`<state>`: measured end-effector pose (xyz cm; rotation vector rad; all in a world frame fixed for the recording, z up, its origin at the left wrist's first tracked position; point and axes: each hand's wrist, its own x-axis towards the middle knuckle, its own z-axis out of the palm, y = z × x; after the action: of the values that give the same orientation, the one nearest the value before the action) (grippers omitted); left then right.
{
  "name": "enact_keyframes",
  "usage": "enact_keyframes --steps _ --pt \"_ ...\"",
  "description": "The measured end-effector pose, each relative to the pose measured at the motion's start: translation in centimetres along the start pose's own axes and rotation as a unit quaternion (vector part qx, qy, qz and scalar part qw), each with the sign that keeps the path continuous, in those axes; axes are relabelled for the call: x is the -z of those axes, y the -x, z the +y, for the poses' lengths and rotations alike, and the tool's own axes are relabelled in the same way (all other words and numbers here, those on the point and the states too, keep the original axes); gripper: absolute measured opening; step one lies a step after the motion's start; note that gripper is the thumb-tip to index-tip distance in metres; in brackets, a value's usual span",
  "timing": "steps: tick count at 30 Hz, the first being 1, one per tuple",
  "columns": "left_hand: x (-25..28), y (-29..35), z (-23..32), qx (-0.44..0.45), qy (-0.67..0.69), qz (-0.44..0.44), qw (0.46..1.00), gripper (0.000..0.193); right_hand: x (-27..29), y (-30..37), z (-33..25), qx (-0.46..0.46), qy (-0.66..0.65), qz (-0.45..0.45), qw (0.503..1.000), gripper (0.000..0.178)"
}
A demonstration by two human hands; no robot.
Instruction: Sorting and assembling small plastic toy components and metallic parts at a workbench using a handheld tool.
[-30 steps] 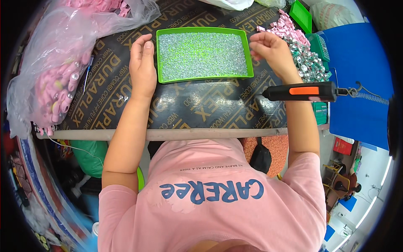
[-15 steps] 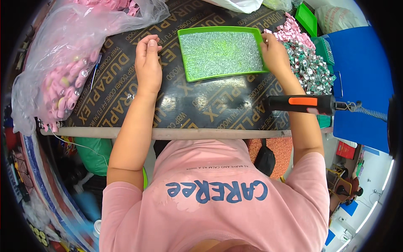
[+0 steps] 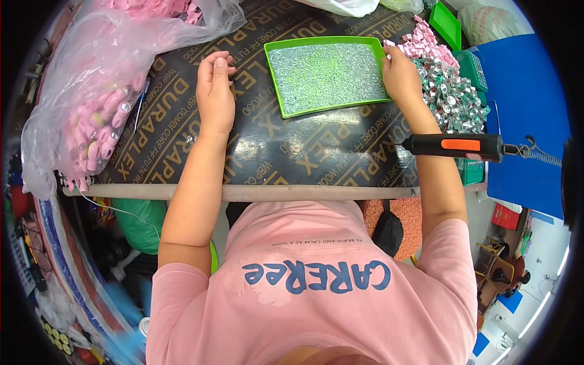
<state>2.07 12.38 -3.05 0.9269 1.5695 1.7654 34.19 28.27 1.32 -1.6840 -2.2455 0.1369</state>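
Observation:
A shallow green tray (image 3: pixel 286 114) sits on the dark board, its bottom covered with many small silver metal pieces, maybe screws, too fine to tell apart. My right hand (image 3: pixel 401 76) grips the tray at its right edge, fingers over the rim and partly hidden. Left of the tray and apart from it, my left hand (image 3: pixel 215 91) rests with loosely bent, parted fingers and nothing visible in it. A black and orange electric screwdriver (image 3: pixel 453 145) hangs on a coiled spring above my right forearm.
Beyond my right hand lie a heap of pink plastic parts (image 3: pixel 426 45) and a pile of silver and green parts (image 3: pixel 450 97). A blue panel (image 3: pixel 526 115) borders them. At left, a clear plastic bag (image 3: pixel 67 91) holds pink parts; a pen (image 3: pixel 141 104) lies beside it.
The tray has shifted slightly to the right and tilted a little, with my right hand still on its edge. The hanging screwdriver has swung right. My left hand has hardly moved.

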Motion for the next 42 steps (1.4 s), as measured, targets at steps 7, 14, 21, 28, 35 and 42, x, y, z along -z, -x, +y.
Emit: enact_keyframes --steps 7,14,21,28,35,42 --pt "0.0 -0.2 -0.2 0.000 -0.006 -0.002 1.000 0.035 -0.3 0.1 0.4 0.007 -0.007 -0.002 1.000 0.029" --pt "0.1 -0.2 -0.2 0.002 0.003 -0.001 1.000 0.035 -0.2 0.2 0.4 0.015 -0.041 -0.022 0.999 0.029" --pt "0.1 -0.1 0.0 0.010 0.008 -0.002 1.000 0.033 -0.3 -0.3 0.6 0.026 0.050 0.003 0.998 0.023" --pt "0.2 -0.1 -0.2 0.010 0.013 -0.006 1.000 0.033 -0.4 -1.3 2.1 0.034 -0.076 -0.076 0.994 0.028" --pt "0.3 -0.1 -0.1 0.008 0.016 -0.011 1.000 0.034 0.4 -2.2 2.8 -0.019 -0.125 -0.158 0.979 0.025" --pt "0.2 -0.2 -0.1 0.010 0.017 -0.011 1.000 0.035 0.1 -2.4 3.4 -0.007 -0.192 -0.150 0.970 0.022"
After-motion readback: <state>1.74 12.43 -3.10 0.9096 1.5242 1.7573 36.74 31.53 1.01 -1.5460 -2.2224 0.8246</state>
